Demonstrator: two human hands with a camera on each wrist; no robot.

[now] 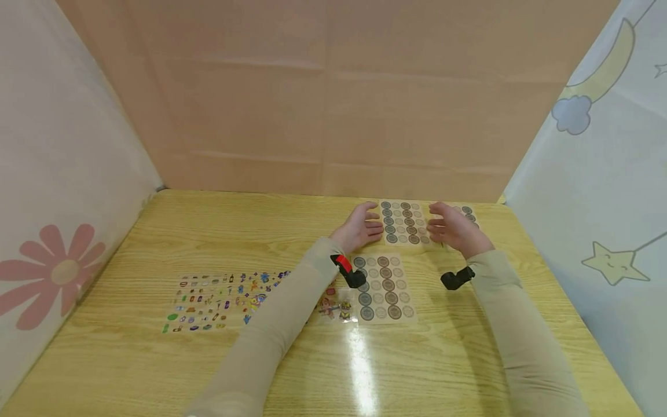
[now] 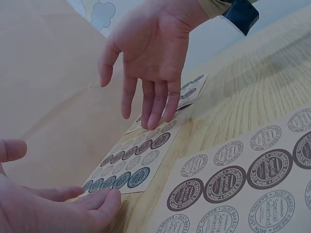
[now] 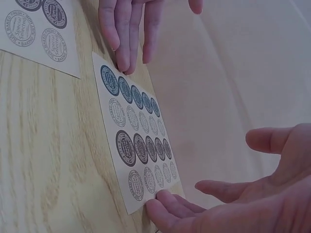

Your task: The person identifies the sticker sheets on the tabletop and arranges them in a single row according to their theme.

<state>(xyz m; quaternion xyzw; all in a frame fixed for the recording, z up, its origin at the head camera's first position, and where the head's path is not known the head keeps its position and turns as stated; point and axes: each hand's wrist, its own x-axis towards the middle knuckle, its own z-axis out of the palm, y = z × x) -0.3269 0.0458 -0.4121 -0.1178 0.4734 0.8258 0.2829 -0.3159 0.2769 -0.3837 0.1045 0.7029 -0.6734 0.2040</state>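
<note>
A sheet of round stickers [image 1: 403,223], printed in blue, brown and pale columns, lies flat near the table's back edge. On its left side is my left hand [image 1: 361,227], fingers extended, with fingertips at the sheet's edge. My right hand [image 1: 454,230] faces it from the other side, fingers loosely extended at the opposite edge. Neither hand grips anything. In the right wrist view, the sticker sheet [image 3: 138,141] lies between both sets of fingertips. Partly hidden behind my right hand is another sticker sheet [image 1: 467,213]. A third sticker sheet [image 1: 385,289] lies nearer, below the left hand.
Clear sheets of small colourful stickers [image 1: 203,304] lie on the wooden table [image 1: 234,231] at left, partly covered by my left sleeve [image 1: 276,324]. Cartoon figure stickers [image 1: 336,308] adjoin the nearest round-sticker sheet. A pinkish-brown backdrop [image 1: 323,116] rises behind the table, with patterned side panels.
</note>
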